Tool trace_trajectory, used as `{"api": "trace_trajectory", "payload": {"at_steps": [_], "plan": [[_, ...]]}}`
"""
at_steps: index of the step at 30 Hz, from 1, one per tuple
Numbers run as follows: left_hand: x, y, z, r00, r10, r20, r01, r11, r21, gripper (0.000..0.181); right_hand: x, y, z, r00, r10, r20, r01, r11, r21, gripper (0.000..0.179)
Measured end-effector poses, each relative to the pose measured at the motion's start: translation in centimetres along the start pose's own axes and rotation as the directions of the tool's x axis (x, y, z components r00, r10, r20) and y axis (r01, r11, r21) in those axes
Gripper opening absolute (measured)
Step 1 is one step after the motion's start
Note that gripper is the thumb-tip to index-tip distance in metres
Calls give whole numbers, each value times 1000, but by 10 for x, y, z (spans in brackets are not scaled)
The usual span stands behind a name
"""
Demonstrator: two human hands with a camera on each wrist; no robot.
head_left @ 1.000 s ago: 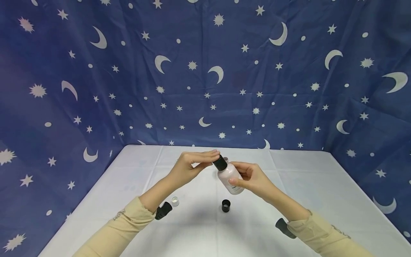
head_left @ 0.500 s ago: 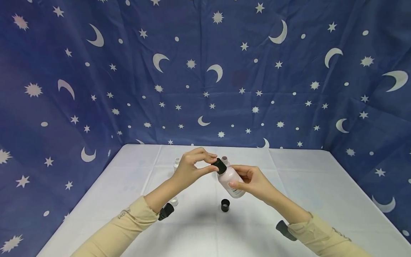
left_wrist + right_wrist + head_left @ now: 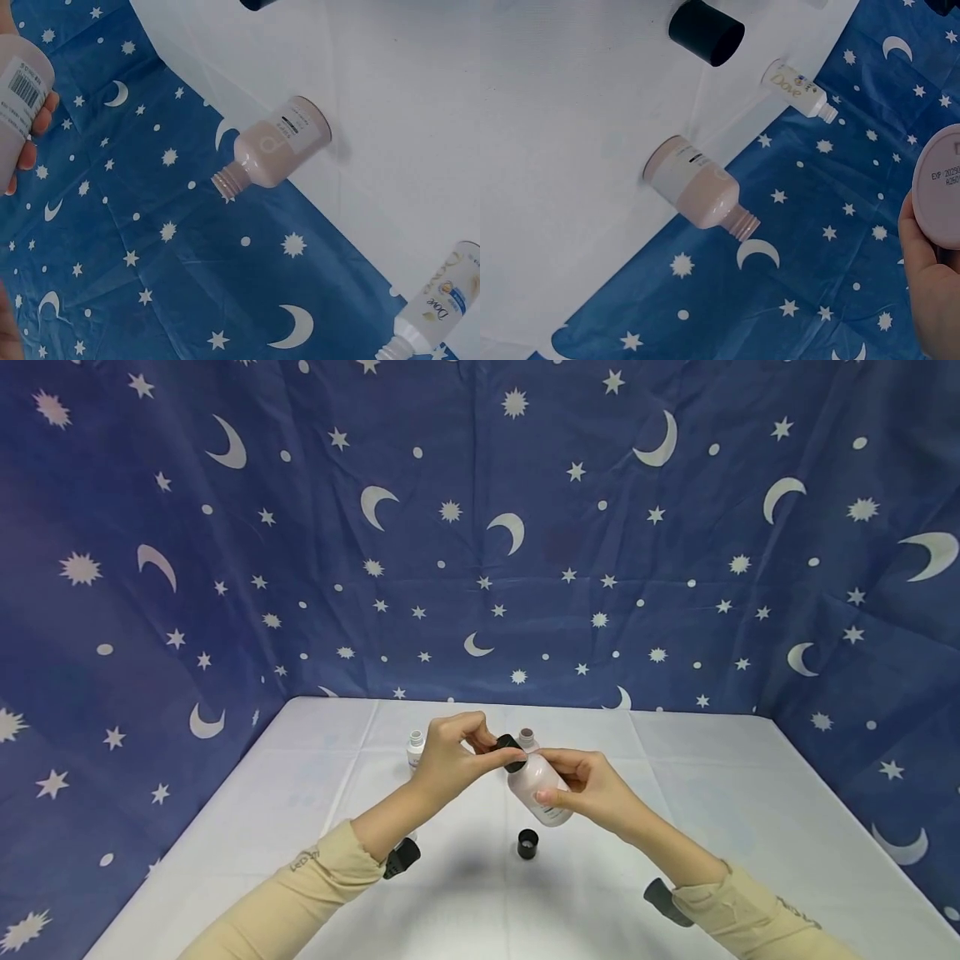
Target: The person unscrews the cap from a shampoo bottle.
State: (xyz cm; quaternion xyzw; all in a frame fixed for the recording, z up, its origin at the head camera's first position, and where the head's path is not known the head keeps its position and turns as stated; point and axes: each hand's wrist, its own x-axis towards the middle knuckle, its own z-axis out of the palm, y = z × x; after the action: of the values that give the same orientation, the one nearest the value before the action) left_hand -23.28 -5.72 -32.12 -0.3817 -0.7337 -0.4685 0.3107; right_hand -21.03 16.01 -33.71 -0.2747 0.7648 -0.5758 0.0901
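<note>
My right hand (image 3: 596, 785) grips a pale pink bottle (image 3: 538, 789) above the table, tilted with its top toward the left. On the bottle's neck sits a black cap (image 3: 512, 752), which my left hand (image 3: 456, 756) pinches between thumb and fingers. Part of the cap is hidden by those fingers. A second pink bottle (image 3: 277, 146), uncapped with a bare threaded neck, stands on the table behind the hands. The held bottle's base (image 3: 941, 187), with printed digits, shows at the edge of the right wrist view.
An uncapped white Dove bottle (image 3: 415, 747) stands at the back left. A loose black cap (image 3: 527, 843) lies open end up on the white table (image 3: 465, 910), in front of the hands. A white cap is mostly hidden behind the left wrist. A starry blue curtain (image 3: 420, 527) surrounds the table.
My left hand goes from straight fingers laid on the cap's top to pinching it, its thumb now across the cap. The bottle dips slightly; the right hand keeps its grip.
</note>
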Motion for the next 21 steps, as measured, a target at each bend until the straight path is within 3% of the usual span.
{"api": "trace_trajectory", "payload": {"at_steps": [2,4,7,10,12,14,18,21], "plan": [[2,1,0,1000,-25,-8,25,1000,7,44,0,0,1,1000,-1,-3,1,1000,0,58],[3,2,0,996,-90,2,90,996,-4,47,1,0,1,1000,0,-6,0,1000,1,59],[4,3,-1,975,-220,31,222,974,-36,58,2,0,1,1000,-3,-7,3,1000,4,60],[4,1,-5,954,-281,101,292,950,-115,76,3,1,1,1000,-9,-12,9,1000,11,60],[3,-1,-10,954,-256,159,281,945,-169,79,2,1,0,1000,-7,-21,7,1000,12,59],[3,-2,-15,954,-193,229,245,942,-227,67,1,2,-1,1000,0,-29,0,1000,15,58],[1,-2,-21,944,-70,321,150,961,-234,37,-1,3,-2,999,21,-42,-20,1000,6,58],[0,-2,-24,940,3,341,68,978,-196,30,-1,3,-3,999,22,-45,-23,1000,-11,58]]}}
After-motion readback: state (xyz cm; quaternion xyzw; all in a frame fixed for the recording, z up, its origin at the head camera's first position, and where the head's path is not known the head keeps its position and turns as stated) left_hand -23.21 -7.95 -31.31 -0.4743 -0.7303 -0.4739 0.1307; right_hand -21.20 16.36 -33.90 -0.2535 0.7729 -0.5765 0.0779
